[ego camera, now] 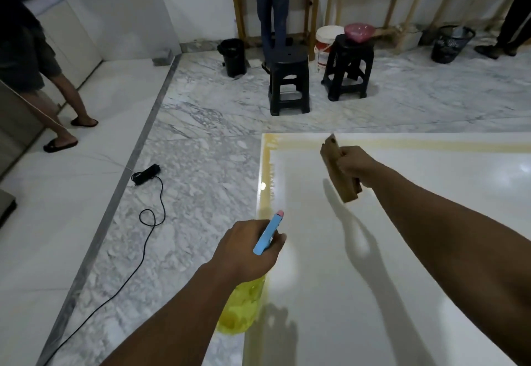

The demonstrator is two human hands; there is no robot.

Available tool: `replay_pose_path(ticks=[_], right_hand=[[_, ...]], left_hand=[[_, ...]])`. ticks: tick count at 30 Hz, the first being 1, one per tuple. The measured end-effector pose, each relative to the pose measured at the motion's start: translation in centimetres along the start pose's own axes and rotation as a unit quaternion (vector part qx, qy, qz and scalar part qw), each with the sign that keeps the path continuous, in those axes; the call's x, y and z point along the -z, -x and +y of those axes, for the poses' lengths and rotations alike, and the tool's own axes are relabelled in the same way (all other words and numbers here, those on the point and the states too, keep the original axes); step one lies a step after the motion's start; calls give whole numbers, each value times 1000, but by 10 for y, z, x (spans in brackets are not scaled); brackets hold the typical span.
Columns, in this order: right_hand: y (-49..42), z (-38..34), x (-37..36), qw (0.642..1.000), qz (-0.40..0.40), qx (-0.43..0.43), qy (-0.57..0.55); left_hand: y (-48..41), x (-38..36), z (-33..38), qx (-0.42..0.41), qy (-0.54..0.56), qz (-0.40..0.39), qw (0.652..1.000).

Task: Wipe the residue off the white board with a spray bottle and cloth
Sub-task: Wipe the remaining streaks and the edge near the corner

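Observation:
A large glossy white board (402,250) lies flat below me, with yellowish residue bands (416,145) along its far and left edges. My left hand (247,247) grips a spray bottle (268,232) with a blue head, pink nozzle tip and yellow body, held over the board's left edge, nozzle pointing away from me. My right hand (355,166) grips a folded brown cloth (339,170), raised above the board near its far left corner. The cloth's shadow falls on the board beneath.
A black cable (149,216) trails over the marble floor at the left. Two black stools (288,78) stand beyond the board, with bins, a white bucket (327,46) and wooden tables behind. A person stands at the far table; another walks at the left.

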State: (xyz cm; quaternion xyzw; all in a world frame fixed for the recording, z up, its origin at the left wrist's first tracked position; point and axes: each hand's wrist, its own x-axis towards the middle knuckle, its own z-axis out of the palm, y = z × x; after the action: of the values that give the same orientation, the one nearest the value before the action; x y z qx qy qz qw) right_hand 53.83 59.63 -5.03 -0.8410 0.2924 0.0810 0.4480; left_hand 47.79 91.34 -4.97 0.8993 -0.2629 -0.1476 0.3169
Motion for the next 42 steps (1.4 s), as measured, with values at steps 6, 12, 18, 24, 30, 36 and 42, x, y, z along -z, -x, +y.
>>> replay_pose_path(ticks=[6, 12, 18, 24, 30, 36, 42], right_hand=[[-92, -2, -78, 950, -11, 115, 290], [-32, 66, -157, 910, -5, 179, 375], [108, 117, -169, 933, 3, 155, 325], [266, 159, -206, 962, 9, 118, 244], [329, 141, -151, 998, 33, 56, -8], [290, 143, -29, 982, 164, -60, -70], [232, 156, 32, 966, 199, -130, 100]], left_hand=[[-25, 16, -31, 21, 16, 33, 999], [-23, 19, -52, 35, -2, 12, 999], [3, 22, -39, 0, -26, -23, 999], [80, 16, -23, -63, -44, -61, 995], [129, 7, -8, -83, -50, -113, 989], [119, -9, 22, -105, -48, -134, 984], [80, -30, 44, -115, -40, -128, 984]])
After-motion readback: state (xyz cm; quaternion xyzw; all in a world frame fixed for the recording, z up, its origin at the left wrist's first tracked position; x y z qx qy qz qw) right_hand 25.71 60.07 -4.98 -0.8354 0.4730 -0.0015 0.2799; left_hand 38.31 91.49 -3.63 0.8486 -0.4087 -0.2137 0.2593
